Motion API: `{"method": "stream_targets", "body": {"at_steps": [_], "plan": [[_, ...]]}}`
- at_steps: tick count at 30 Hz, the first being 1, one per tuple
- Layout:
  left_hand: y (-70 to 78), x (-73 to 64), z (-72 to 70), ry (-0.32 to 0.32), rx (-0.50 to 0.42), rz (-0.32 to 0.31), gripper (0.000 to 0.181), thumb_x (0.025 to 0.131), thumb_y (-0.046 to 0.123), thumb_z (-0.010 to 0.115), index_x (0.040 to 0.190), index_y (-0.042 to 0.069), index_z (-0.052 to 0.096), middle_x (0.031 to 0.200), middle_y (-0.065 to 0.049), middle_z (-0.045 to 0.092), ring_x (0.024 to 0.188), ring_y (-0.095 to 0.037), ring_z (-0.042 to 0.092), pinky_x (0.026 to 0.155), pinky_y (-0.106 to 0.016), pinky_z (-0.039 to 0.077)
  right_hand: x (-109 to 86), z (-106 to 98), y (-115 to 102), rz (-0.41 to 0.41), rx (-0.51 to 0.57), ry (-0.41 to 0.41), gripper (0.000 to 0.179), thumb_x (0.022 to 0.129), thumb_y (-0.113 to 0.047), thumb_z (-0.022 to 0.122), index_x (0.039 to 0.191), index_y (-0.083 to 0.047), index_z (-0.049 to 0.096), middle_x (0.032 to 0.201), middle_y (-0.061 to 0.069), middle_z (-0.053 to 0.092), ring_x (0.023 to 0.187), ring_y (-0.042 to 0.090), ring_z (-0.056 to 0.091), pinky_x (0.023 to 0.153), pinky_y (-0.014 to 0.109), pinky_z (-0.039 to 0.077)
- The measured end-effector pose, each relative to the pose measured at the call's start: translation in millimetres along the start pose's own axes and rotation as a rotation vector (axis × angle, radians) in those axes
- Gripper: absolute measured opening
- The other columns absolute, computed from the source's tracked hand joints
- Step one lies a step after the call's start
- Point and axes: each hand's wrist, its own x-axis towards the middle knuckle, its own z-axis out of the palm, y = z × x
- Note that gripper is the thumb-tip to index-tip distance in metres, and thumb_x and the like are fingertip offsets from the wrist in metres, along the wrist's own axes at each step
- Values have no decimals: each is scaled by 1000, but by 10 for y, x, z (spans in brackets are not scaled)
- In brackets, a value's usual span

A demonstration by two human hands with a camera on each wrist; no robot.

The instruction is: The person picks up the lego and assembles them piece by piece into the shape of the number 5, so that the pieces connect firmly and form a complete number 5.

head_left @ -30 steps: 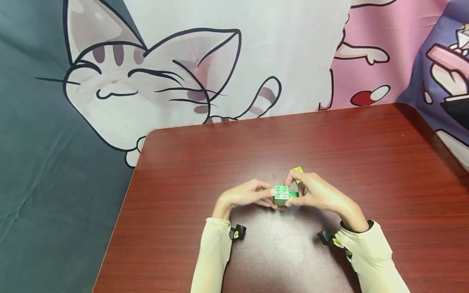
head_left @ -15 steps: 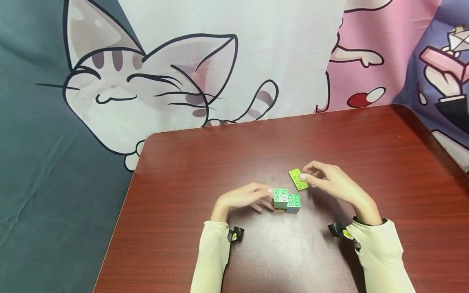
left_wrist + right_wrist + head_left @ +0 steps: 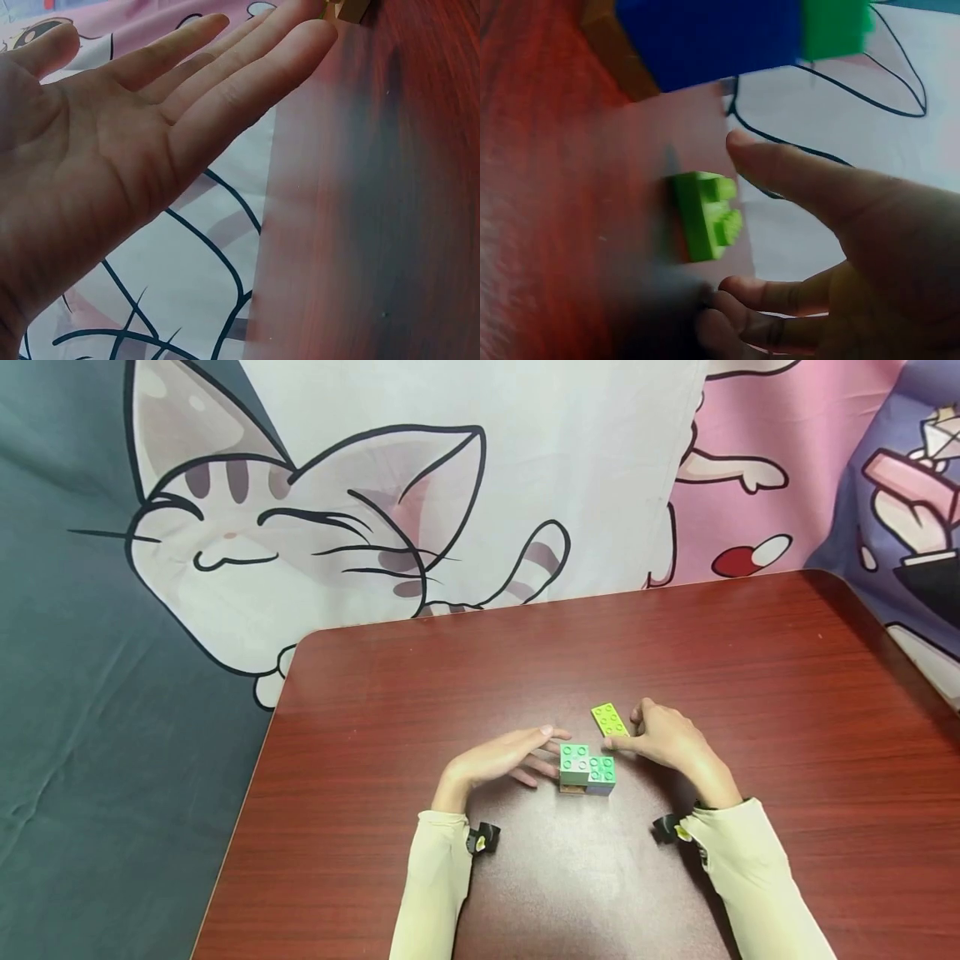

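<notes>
A small stack of toy building bricks point(image 3: 574, 767) stands on the table, with green studded bricks on top. In the right wrist view its blue brick point(image 3: 712, 41) and a brown one point(image 3: 615, 52) show below the green. My left hand point(image 3: 497, 758) is at the stack's left side, fingers stretched out and holding nothing; whether the fingertips touch it I cannot tell. Behind the stack lies a flat lime-green brick point(image 3: 609, 720), studs up. Beside it is my right hand point(image 3: 670, 745), its thumb and fingers spread around the lime brick with visible gaps.
The reddish-brown table point(image 3: 420, 693) has its far edge against a hanging cloth point(image 3: 600, 460) printed with cartoon cats. Black wrist cameras sit on both wrists, low over the tabletop.
My right hand has let go of the stack and moved back and right to the lime brick, then shifted slightly. My left hand has loosened, its thumb lifting off the green brick.
</notes>
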Motion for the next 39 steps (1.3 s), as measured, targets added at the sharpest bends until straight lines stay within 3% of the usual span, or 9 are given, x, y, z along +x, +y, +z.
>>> {"method": "stream_targets", "body": {"at_steps": [7,15,18,23,28,33,39], "plan": [[15,-4,16,1,-14,4,56,100,44,26,142,8,36,133,-16,48,110,-29,56,82,-49,48,0,19,-48,27,-56,0,44,73,-40,74,88,-5,54,73,8,54,67,28,52,53,44,41],[-12,-23,2,67,-46,94,57,100,44,30,144,8,32,147,-17,28,129,-32,37,79,-49,49,-3,-12,-35,-5,-49,-1,34,75,-32,70,89,-4,57,72,7,54,67,27,51,52,42,40],[-7,-20,-2,79,-30,93,53,100,43,29,148,20,25,148,-16,26,130,-32,34,80,-49,49,-17,-43,-35,-26,-47,0,34,76,-31,69,91,-2,59,72,7,56,67,27,51,52,41,41],[60,-29,-8,28,-49,107,55,101,39,31,147,40,0,151,-19,15,132,-36,29,83,-55,45,-70,-124,-68,-75,-45,15,34,77,-29,69,92,0,60,76,7,60,69,25,54,55,41,43],[18,-6,-22,-6,-76,149,58,100,41,31,145,44,-5,152,-19,9,133,-38,26,85,-53,45,-134,-213,-114,-114,-21,45,31,76,-26,68,93,-1,60,80,8,64,72,25,60,59,41,46],[13,0,-9,-33,-120,171,55,101,35,31,145,47,1,152,-20,8,134,-37,25,84,-49,47,-227,-304,-178,-199,63,109,28,76,-17,68,96,-1,58,85,9,66,77,23,64,66,41,48],[-5,6,-1,-45,-127,192,65,98,32,46,143,52,3,152,-18,7,132,-34,30,82,-48,48,-357,-407,-279,-368,163,185,26,75,-7,68,99,-6,59,86,5,63,73,14,61,66,36,50]]}}
